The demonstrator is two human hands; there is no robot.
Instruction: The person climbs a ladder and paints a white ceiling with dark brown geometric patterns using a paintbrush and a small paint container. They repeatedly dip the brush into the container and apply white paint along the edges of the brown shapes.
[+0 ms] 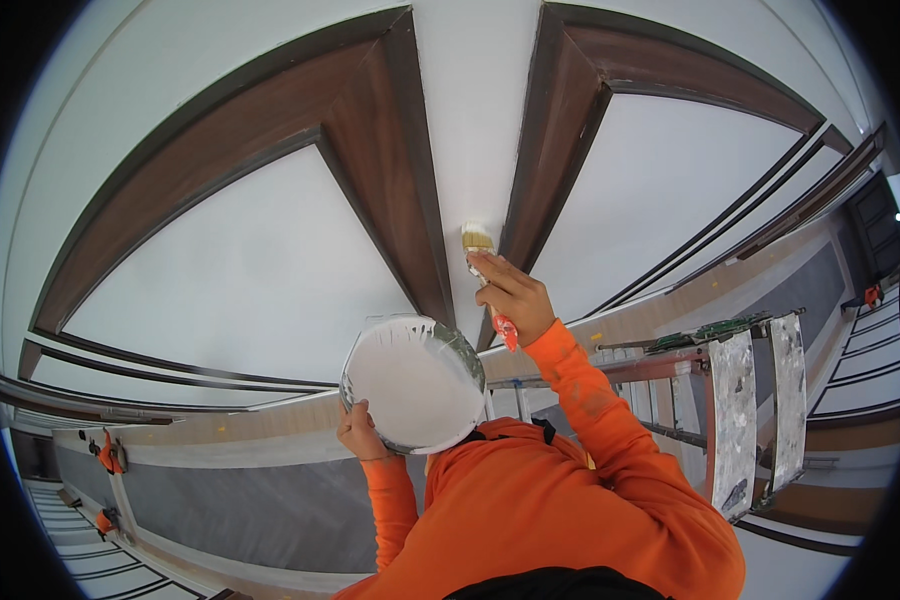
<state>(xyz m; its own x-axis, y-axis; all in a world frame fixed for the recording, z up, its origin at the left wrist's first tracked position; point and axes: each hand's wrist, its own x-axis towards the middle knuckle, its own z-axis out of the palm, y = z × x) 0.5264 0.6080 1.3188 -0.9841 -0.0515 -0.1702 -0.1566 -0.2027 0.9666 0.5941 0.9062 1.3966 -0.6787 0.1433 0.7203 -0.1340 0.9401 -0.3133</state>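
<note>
My right hand [515,295] grips a paintbrush [478,240] with pale, paint-coated bristles and a red handle end. The bristle tips touch the white strip of wall [473,130] between two brown wooden panel frames. Lower and to the left, my left hand [360,430] holds a round paint bucket [415,385] by its side, thumb over the rim. White paint fills most of its opening, and smears run along the dark inner wall. Some of the left fingers are hidden behind the bucket.
A paint-spattered stepladder [735,420] stands close on my right. Dark wooden trim [390,170] borders both sides of the white strip. Far below stretches a grey floor [260,510]. People in orange [110,455] are at the distant left, and another orange figure [873,297] is at the far right.
</note>
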